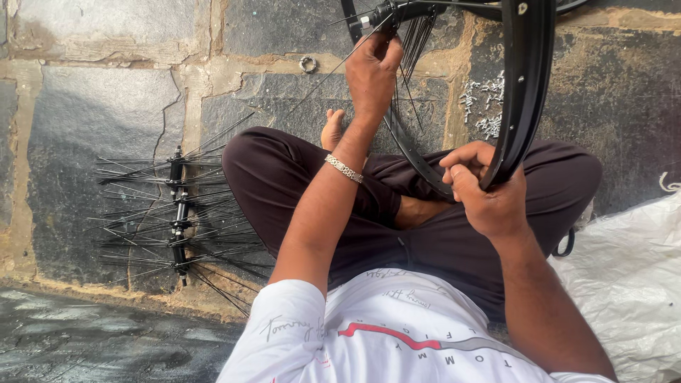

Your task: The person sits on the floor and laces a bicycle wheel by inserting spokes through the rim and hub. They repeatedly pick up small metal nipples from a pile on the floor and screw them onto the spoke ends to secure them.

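Observation:
I sit cross-legged on stone paving with a black bicycle rim (526, 78) standing upright over my lap. My right hand (484, 190) grips the rim's lower edge with its fingers closed around it. My left hand (372, 71) reaches up inside the rim to the hub (383, 13) and pinches the thin black spokes (415, 35) that hang loose from it. A metal bracelet (344, 169) sits on my left wrist.
Several black hubs with spokes fanned out (177, 213) lie in a row on the stone at my left. A pile of small silver nipples (482, 106) lies behind the rim, a metal ring (308, 64) further left. A white sack (631, 276) lies at my right.

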